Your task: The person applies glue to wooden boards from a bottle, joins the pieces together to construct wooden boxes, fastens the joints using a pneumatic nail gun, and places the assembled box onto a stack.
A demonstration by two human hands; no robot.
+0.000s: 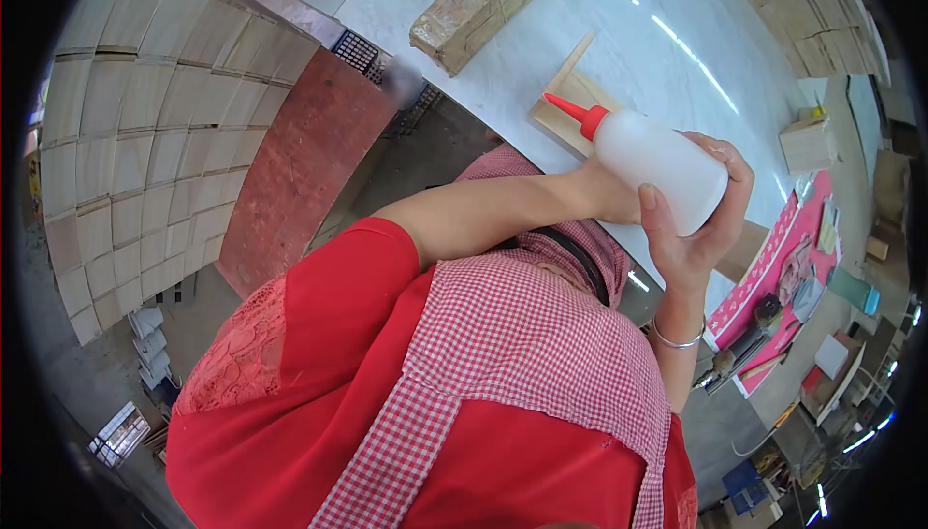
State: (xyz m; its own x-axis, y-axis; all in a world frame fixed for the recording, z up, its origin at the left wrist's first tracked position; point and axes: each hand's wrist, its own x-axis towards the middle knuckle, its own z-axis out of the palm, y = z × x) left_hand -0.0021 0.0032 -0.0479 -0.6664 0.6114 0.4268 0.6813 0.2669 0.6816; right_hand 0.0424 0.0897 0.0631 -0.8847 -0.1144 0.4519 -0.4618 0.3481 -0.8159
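My right hand point(701, 229), with a bangle on its wrist, is closed around the base of a white squeeze bottle point(657, 157). The bottle tilts, and its red pointed nozzle reaches up and left over the table. My left hand point(611, 192) lies behind the bottle, which hides its fingers; whether it grips anything cannot be seen. Under and beyond the nozzle, thin pale wooden pieces point(561, 126) meet at an angle on the white table point(638, 55), close to its near edge.
A long block wrapped in brown tape point(483, 7) lies on the table. Wooden boxes point(145, 132) are stacked high at left beside a reddish board point(300, 161). More wood pieces point(812, 21) stand at the far right. A pink patterned cloth point(773, 287) holds tools near a teal bottle point(853, 290).
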